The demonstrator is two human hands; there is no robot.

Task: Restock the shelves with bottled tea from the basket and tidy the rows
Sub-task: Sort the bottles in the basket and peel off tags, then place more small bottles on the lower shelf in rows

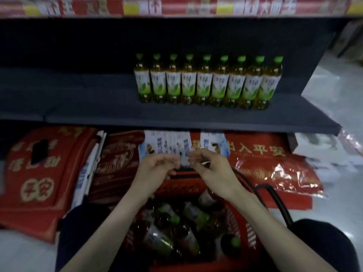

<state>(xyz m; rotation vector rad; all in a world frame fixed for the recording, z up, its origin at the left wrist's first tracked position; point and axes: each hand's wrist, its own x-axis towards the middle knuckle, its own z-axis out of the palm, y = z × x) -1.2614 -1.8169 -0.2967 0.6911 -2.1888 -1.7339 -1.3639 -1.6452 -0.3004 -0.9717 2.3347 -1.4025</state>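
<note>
Hovering over the far rim of the red basket, the person's left hand and right hand hung close together, fingertips almost meeting. The fingers of both were loosely curled, thumbs near the forefingers, and through the blur I could see nothing held in either.

Below the forearms, tea bottles with green caps lay jumbled on their sides in the basket. Its black handle had dropped over the right rim.

On the dark shelf above, a row of nine bottles stood upright, shoulder to shoulder, labels facing out. They filled the shelf's right part, close to its front edge and running nearly to the right end.

Under that shelf, on the floor, lay red mats with gold lettering, and white-and-blue packets stood just beyond the hands. A red-and-yellow price strip ran along the edge of the shelf overhead.
</note>
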